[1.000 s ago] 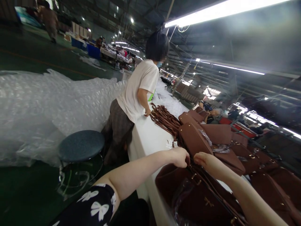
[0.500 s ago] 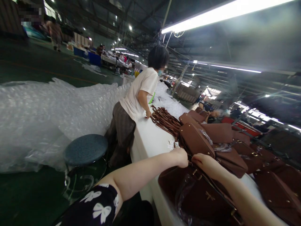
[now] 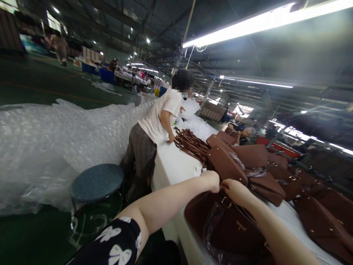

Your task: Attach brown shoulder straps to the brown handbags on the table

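A dark brown handbag point(image 3: 220, 224) with gold rings and a small gold bow-shaped ornament lies at the front edge of the white table. Clear plastic wraps its handle. My left hand point(image 3: 211, 181) is closed at the far top corner of this handbag, its fingertips largely hidden behind the knuckles. Close beside it, my right hand point(image 3: 234, 189) pinches the bag's top edge with thumb and forefinger. Just beyond my hands are a small white tag point(image 3: 197, 171) and a bundle of brown straps point(image 3: 190, 145).
More brown handbags point(image 3: 227, 162) cover the right of the white table point(image 3: 176, 167). A co-worker point(image 3: 160, 116) leans over its far left side, one hand by the straps. A round blue stool point(image 3: 96, 182) stands left, before heaped bubble wrap point(image 3: 49, 143).
My hands have come slightly closer together at the handbag's top corner. The co-worker leans lower and farther over the table, with a second hand now showing. The view has shifted a little.
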The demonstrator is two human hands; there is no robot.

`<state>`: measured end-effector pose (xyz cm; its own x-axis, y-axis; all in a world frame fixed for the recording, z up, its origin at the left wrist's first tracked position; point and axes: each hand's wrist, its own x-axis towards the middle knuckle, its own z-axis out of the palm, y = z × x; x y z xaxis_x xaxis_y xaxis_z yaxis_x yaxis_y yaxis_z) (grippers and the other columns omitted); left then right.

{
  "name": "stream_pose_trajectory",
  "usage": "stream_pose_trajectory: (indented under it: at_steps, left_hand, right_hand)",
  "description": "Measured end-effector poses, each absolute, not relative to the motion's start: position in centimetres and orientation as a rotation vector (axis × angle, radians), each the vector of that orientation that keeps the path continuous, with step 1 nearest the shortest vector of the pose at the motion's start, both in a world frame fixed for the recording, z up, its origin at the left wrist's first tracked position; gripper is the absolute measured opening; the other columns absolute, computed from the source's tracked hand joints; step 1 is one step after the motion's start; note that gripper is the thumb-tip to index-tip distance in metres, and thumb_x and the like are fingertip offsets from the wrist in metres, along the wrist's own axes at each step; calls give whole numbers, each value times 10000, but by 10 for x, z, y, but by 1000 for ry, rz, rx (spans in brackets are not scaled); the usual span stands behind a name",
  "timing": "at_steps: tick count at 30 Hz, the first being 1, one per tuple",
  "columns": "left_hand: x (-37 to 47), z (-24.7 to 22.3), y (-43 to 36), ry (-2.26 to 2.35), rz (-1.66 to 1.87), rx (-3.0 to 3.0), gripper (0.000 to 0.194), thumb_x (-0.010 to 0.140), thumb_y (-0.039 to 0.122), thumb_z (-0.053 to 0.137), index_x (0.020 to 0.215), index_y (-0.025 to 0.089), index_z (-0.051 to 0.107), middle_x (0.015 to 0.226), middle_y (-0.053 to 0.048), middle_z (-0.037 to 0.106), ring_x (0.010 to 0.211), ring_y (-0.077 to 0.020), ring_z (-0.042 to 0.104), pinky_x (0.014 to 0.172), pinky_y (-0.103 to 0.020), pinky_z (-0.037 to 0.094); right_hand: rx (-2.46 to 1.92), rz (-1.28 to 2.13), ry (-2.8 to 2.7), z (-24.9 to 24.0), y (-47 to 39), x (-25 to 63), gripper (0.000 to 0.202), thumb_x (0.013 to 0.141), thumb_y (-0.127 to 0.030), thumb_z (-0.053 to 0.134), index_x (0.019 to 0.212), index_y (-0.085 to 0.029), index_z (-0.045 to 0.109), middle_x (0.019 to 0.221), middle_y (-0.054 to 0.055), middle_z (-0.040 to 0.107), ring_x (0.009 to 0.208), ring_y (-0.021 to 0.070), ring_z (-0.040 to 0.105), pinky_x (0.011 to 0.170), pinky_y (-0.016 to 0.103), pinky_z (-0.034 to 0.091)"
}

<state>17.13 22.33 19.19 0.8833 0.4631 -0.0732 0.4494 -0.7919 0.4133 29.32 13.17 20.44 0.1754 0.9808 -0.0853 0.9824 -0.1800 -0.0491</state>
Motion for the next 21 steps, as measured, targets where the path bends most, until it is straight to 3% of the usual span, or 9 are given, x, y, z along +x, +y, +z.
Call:
stream_pose_trajectory:
  at_steps: [3,8,12,15,18,21]
  left_hand:
    - [169,195,217,678,75,2689,361,621,150,743,977,91,731,1037,-229,701,1017,-379,658,868,-437,536]
    - [147,201,228,656,270,2635,208,735,185,653,903,113,753,980,-182,722,980,-331,673,862,-399,532]
    - [137,202,246,601,406,2556,235,847,223,550,945,181,760,1018,-75,738,985,-218,667,901,-294,503]
    - [135,192,251,604,470,2501,259,888,278,522,986,190,745,1030,-49,739,967,-185,661,870,-260,502]
    - [132,174,251,600,484,2449,286,866,359,570,1044,189,716,1040,-52,733,930,-189,663,822,-265,510]
    - [131,156,250,488,409,2465,243,793,311,648,1005,213,713,994,-26,737,888,-184,665,777,-246,504]
  right_hand:
    - [2456,-168,2021,204,131,291,258,854,-234,489,872,-173,740,1007,141,730,948,286,652,869,393,446]
    - [2545,-370,2172,207,129,284,318,866,-326,489,995,-181,741,1065,97,732,1004,246,647,921,345,456]
    - [2661,-594,2180,203,130,280,372,848,-438,486,918,-167,731,855,55,744,817,218,664,740,306,495]
    - [2763,-653,2159,197,133,280,413,853,-480,432,869,-153,684,715,30,681,646,170,594,590,274,448]
    - [2792,-647,2166,193,136,284,410,867,-476,367,841,-166,633,639,-1,607,556,136,512,526,255,402]
    - [2728,-582,2190,194,139,289,375,876,-466,359,780,-192,596,616,-15,571,562,139,507,542,257,410]
